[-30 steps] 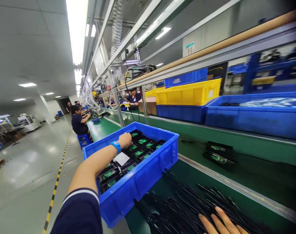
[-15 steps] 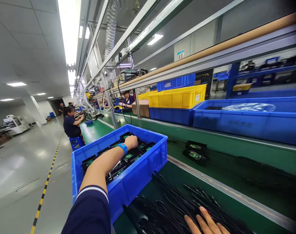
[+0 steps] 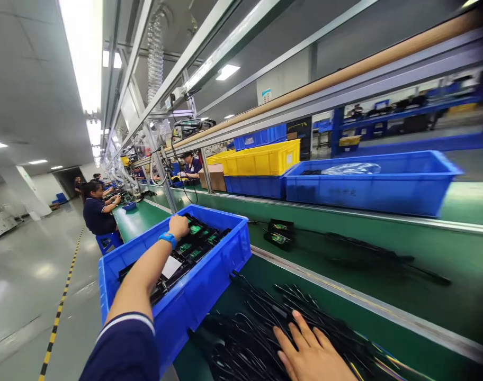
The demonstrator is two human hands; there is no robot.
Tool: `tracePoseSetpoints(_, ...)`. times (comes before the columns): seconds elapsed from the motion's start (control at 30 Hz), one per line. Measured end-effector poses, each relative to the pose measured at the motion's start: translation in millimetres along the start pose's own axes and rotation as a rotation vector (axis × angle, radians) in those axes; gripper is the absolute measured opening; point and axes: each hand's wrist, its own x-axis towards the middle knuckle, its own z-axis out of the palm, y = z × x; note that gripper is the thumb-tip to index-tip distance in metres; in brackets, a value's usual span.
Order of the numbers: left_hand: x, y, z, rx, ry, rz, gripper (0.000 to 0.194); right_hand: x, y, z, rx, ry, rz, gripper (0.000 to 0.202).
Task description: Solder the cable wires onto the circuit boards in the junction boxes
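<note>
While the left hand (image 3: 179, 226) is over the far part of the blue tub (image 3: 221, 264), its fingers curl down at the black units (image 3: 195, 229) w/ green boards; fingertips are hidden, so can't tell if they pinch anything. That wrist has a blue wristband (image 3: 168, 239), & the arm a dark sleeve (image 3: 126, 344) w/ white trim. Tub is at the left of the green surface (image 3: 340, 307), units packed close inside, plus a white slip (image 3: 171, 267) on top, just right of the forearm.

Right hand (image 3: 315, 352) is palm-down at the near side, fingers spread over a heap of black cables (image 3: 249, 349); looks to be resting on them. Cables fan out btwn it & the tub, a few ends by the tub's base. Coloured wires (image 3: 384, 360) stick out to its right.

Past a metal strip (image 3: 368, 301), two black cases (image 3: 279, 233) lie side by side, green bits inside, w/ a long dark cable (image 3: 368, 246) to their right, partly blurred.

Far side: yellow bin (image 3: 261, 159) on a blue bin (image 3: 255, 186), carton (image 3: 215, 177) to the left, long bin (image 3: 356, 193) to the right w/ clear plastic (image 3: 350, 168) in it. Tan bar (image 3: 384, 58) runs above.

Far left, a co-worker (image 3: 100, 211) in a dark top sits on a blue stool (image 3: 110, 241). Striped tape (image 3: 59, 312) marks the floor at left.
</note>
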Motion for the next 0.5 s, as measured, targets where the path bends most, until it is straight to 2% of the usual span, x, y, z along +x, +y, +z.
tracePoseSetpoints(0.1, -18, -14, -33.1, 0.034, 0.140, 0.063, 0.032, 1, -8, -25, 0.082, -0.102, 0.088, 0.043)
tracePoseSetpoints(0.17, -36, -19, -58.3, 0.049, 0.245, 0.120, 0.031, 3, -9, -36, 0.125, -0.109, 0.121, 0.042)
tracePoseSetpoints(0.27, -75, -11, -93.3, 0.055, 0.393, 0.243, 0.022, 7, -8, -47, 0.166, -0.079, 0.146, 0.041)
tracePoseSetpoints(0.33, -109, 9, -110.6, 0.043, 0.471, 0.361, 0.021, 3, -11, -57, 0.187, -0.055, 0.140, 0.041)
tracePoseSetpoints(0.4, -147, 39, -120.8, 0.010, 0.517, 0.498, 0.022, -14, -18, -73, 0.208, -0.029, 0.115, 0.045)
tracePoseSetpoints(0.5, -204, 94, -122.3, -0.104, 0.615, 0.769, 0.019, -77, -38, -114, 0.264, -0.032, 0.048, 0.044)
